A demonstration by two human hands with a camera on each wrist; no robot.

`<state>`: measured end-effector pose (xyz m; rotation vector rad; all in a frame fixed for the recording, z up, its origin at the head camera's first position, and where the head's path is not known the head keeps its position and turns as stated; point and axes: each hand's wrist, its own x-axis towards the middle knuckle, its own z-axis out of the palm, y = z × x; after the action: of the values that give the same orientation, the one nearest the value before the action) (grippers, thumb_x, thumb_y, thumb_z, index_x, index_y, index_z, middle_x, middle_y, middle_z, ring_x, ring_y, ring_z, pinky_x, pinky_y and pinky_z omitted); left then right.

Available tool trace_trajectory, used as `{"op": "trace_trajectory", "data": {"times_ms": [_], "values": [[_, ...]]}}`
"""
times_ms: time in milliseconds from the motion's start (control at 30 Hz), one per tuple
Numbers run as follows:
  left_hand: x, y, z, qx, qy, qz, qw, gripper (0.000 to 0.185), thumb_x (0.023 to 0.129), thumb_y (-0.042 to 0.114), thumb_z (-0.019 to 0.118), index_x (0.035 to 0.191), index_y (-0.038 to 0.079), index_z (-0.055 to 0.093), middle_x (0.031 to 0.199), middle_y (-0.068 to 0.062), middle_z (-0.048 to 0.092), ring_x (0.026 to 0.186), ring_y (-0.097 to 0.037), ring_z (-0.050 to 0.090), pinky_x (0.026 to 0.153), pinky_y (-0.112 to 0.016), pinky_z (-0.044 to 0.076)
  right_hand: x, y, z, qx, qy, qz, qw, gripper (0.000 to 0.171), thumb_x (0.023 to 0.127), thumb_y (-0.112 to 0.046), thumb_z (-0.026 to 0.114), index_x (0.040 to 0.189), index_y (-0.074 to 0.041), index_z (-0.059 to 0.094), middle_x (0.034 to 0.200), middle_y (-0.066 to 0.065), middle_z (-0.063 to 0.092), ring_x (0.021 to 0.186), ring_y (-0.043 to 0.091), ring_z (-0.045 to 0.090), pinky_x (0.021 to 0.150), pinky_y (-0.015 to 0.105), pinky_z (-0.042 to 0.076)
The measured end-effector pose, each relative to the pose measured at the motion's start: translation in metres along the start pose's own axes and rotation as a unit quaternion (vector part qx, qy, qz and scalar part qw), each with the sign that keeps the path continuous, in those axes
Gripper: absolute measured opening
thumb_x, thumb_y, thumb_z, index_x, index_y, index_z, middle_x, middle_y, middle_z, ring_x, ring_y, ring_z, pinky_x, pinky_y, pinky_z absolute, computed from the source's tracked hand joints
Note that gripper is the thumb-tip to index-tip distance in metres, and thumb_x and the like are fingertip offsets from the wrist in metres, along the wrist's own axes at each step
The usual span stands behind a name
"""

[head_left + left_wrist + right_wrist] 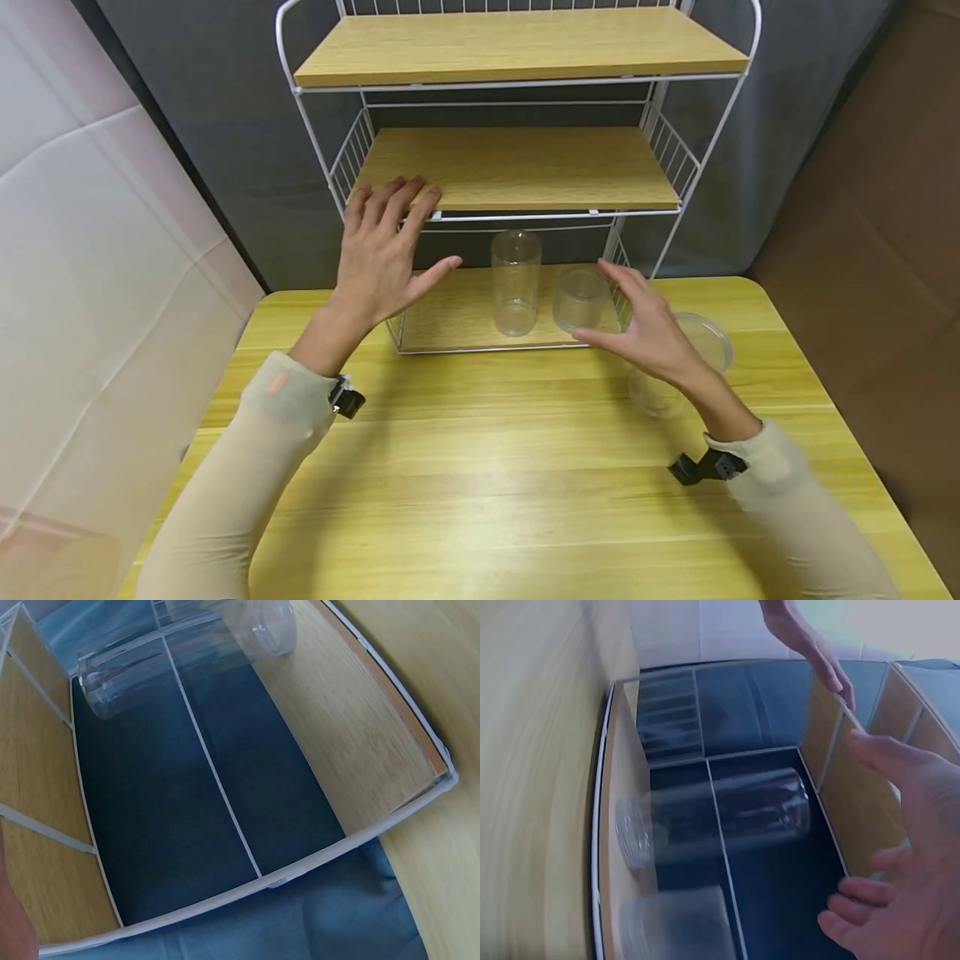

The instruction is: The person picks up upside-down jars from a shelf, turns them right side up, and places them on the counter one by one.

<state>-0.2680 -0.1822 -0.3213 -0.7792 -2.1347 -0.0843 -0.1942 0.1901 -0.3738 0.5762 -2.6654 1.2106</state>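
Spreads left hand (pixel 378 267) at edge of middle shelf (pixel 517 167); curves right hand (pixel 649 326), with thumb parted, beside short container (pixel 579 302) on bottom shelf (pixel 450 308). Leaves room left of tall container (pixel 516 287). Shows, in head view only, another container (pixel 709 340) on counter (pixel 480 483).

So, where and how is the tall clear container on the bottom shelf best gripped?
Probably around the tall clear container at mid-height, from the open front: it stands upright with straight round sides, and the middle shelf overhead hinders reaching from above.
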Motion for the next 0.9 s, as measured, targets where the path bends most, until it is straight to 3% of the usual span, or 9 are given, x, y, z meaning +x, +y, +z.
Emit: {"op": "trace_trajectory", "data": {"times_ms": [333, 433, 667, 900], "values": [[-0.001, -0.001, 0.001, -0.005, 0.003, -0.005, 1.0, 0.086, 0.094, 0.072, 0.055, 0.153, 0.01, 0.05, 0.155, -0.018, 0.053, 0.143, -0.041, 0.047, 0.12, -0.066, 0.028, 0.021, 0.013, 0.042, 0.044, 0.07, 0.062, 0.995, 0.109, 0.079, -0.031, 0.094, 0.165, -0.004, 0.032, 0.167, 0.024, 0.031, 0.153, 0.045, 0.032, 0.123, 0.065, 0.03], [-0.001, 0.0, 0.001, -0.007, 0.001, -0.006, 1.0, 0.087, 0.092, 0.071, 0.059, 0.154, 0.01, 0.05, 0.155, -0.019, 0.052, 0.143, -0.042, 0.047, 0.12, -0.066, 0.028, 0.025, 0.02, 0.054, 0.045, 0.106, 0.077, 0.99, 0.11, 0.078, -0.033, 0.095, 0.164, -0.004, 0.034, 0.166, 0.024, 0.032, 0.153, 0.045, 0.032, 0.125, 0.065, 0.027], [0.0, 0.0, 0.003, -0.008, 0.009, -0.007, 0.9999, 0.086, 0.096, 0.074, 0.051, 0.153, 0.01, 0.051, 0.154, -0.018, 0.053, 0.143, -0.041, 0.048, 0.12, -0.066, 0.029, 0.033, 0.033, 0.076, 0.027, 0.171, 0.101, 0.98, 0.112, 0.076, -0.034, 0.096, 0.162, 0.0, 0.034, 0.165, 0.025, 0.033, 0.152, 0.045, 0.032, 0.126, 0.061, 0.026], [-0.001, 0.0, 0.003, -0.01, 0.006, -0.008, 0.9999, 0.087, 0.096, 0.074, 0.051, 0.154, 0.01, 0.05, 0.155, -0.018, 0.053, 0.143, -0.041, 0.047, 0.118, -0.066, 0.029, 0.039, 0.042, 0.087, 0.019, 0.185, 0.133, 0.973, 0.111, 0.078, -0.035, 0.094, 0.163, 0.002, 0.032, 0.166, 0.026, 0.033, 0.152, 0.045, 0.034, 0.127, 0.057, 0.027]]}}
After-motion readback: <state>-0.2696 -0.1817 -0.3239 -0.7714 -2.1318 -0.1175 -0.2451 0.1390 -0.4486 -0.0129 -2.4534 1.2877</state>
